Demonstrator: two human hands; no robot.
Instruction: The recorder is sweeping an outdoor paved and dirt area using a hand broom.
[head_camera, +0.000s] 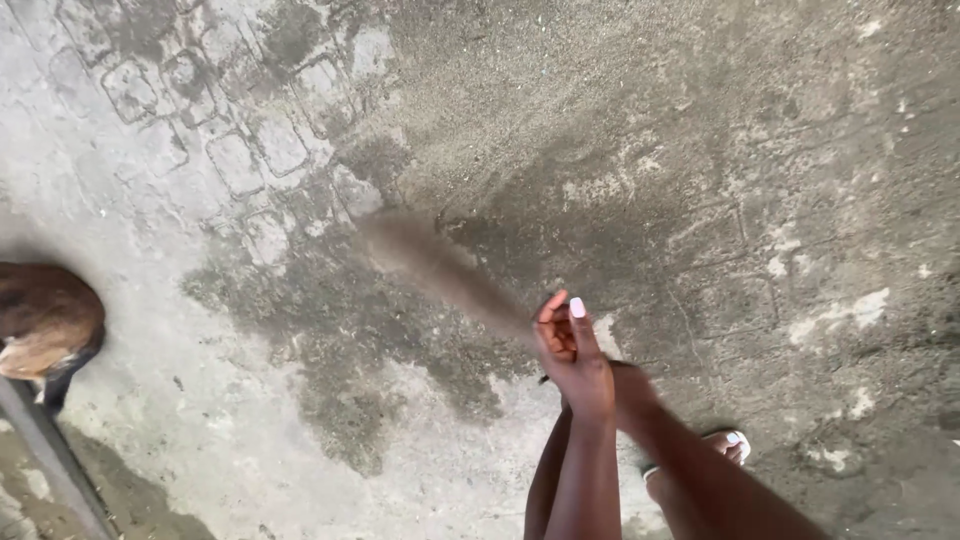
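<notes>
Blurred bristly broom in clasped hands

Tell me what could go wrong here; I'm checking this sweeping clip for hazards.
The broom is blurred mid-swing over gritty concrete floor, so dust may fly up toward the person. The foot wears only an open sandal, exposed to grit. The brown animal at the left edge could wander into the swing.
</notes>
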